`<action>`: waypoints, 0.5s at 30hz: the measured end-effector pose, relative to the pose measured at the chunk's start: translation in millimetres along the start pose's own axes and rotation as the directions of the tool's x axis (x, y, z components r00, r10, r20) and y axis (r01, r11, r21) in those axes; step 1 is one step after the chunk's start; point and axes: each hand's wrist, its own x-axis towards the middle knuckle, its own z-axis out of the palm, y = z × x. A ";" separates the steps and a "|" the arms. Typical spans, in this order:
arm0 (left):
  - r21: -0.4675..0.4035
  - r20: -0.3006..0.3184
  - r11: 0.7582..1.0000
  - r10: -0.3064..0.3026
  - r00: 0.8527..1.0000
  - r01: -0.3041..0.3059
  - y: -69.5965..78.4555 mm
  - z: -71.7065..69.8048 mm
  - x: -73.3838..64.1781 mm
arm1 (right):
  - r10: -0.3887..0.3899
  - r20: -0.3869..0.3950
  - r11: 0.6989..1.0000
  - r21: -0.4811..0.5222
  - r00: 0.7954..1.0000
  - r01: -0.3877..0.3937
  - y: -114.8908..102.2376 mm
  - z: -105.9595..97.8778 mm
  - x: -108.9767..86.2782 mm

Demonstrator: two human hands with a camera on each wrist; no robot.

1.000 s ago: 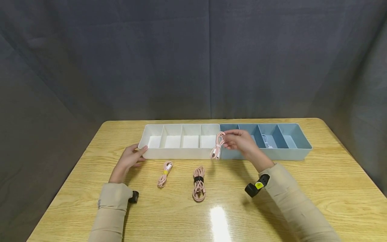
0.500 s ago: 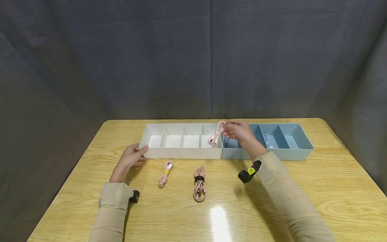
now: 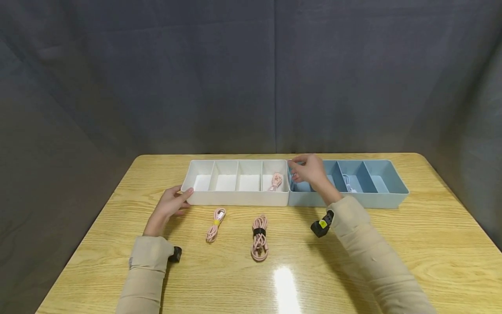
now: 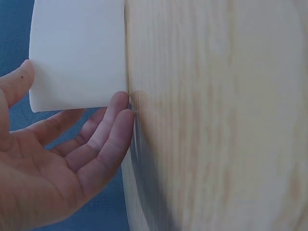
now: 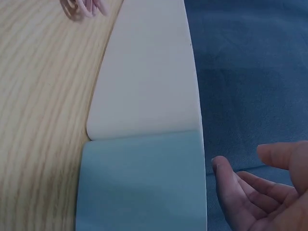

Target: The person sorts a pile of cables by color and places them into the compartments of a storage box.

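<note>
The right hand (image 3: 307,170), thumb and fingers parted, hovers over the long blue plastic divided box (image 3: 353,199); left of it, a coiled pale-pink cable (image 3: 276,181) lies in the nearest compartment of the long white plastic divided box (image 3: 235,199). The left hand (image 3: 170,203), fingers loosely spread, touches this box's corner.

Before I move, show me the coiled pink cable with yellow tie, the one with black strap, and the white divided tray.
Yellow-tied pink cable (image 3: 213,230): head view, coils below tie.
Black-strapped pink cable (image 3: 259,240): head view, coils below strap.
White divided tray (image 3: 235,199): head view, front wall.
</note>
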 end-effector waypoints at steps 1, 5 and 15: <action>0.002 0.001 1.000 0.000 1.000 0.000 0.0 -0.2 0.2 | 0.002 0.005 1.000 -0.001 1.000 -0.002 -0.2 -0.2 -1.7; 0.006 0.006 1.000 -0.001 1.000 0.001 -0.5 -1.0 0.7 | -0.022 0.021 1.000 0.016 1.000 0.022 0.2 -1.4 -8.7; 0.009 0.006 1.000 0.002 1.000 -0.002 -1.3 -2.2 1.1 | -0.066 0.037 0.995 0.076 0.997 0.063 5.6 -0.2 -22.8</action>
